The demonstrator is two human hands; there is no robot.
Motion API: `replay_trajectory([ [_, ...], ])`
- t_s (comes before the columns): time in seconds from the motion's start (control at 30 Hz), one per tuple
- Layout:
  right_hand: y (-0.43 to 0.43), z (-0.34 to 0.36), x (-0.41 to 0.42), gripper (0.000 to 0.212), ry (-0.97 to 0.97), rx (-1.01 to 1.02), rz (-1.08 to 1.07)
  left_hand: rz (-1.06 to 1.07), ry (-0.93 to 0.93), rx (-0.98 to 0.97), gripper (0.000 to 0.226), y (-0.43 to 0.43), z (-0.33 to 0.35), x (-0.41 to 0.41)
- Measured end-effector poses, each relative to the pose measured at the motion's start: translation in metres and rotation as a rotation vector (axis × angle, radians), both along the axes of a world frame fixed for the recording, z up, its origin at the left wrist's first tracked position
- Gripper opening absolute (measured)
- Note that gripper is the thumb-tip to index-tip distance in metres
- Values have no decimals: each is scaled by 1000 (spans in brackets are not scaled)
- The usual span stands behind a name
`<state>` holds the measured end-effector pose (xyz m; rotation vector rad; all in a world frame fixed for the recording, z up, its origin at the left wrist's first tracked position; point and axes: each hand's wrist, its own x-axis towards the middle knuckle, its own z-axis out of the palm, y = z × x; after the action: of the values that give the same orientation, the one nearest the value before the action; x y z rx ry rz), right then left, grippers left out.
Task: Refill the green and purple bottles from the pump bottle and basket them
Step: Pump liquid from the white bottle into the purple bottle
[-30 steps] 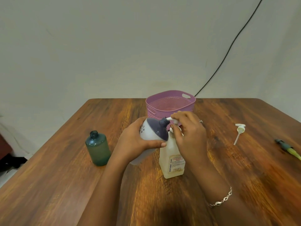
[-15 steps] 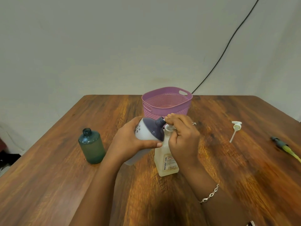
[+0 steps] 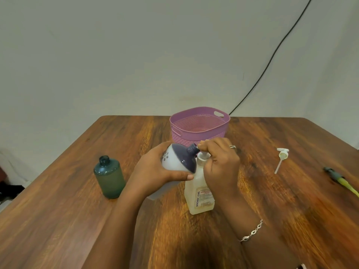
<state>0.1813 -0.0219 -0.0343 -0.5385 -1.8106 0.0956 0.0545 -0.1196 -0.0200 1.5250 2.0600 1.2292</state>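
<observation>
Light: soft, diffuse, moderate level, with no hard-edged shadows. The wall [image 3: 136,55] reads flat grey-green and darkens toward the upper corners. The bench [image 3: 58,210] shows warm orange sheen patches just in front of the pump bottle [image 3: 202,195] and on the near right side; no blown glare. Deep shadow lies on the bench between the forearms [image 3: 120,230] at bottom centre. The green bottle [image 3: 109,177] throws only a faint, soft shadow. The pale body of the purple bottle [image 3: 171,162] is bright, not clipped. Centre fairly sharp: the pump bottle label is partly legible. Edges softer: the pen-like item [image 3: 342,181] at far right is smeared. Wide-angle stretch: the bench side edges splay toward the frame corners
</observation>
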Motion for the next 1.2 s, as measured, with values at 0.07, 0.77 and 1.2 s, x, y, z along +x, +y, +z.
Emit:
replay_trajectory([
  [0.07,2,0,-2,29,4,-12,10,6,-12,6,79,1,-2,0],
  [0.77,5,7,-1,29,3,25,19,27,-9,-11,89,-2,3,3],
  [1.2,3,-3,-15,21,32,44,-34,36,-8,-9,72,-5,0,-1],
])
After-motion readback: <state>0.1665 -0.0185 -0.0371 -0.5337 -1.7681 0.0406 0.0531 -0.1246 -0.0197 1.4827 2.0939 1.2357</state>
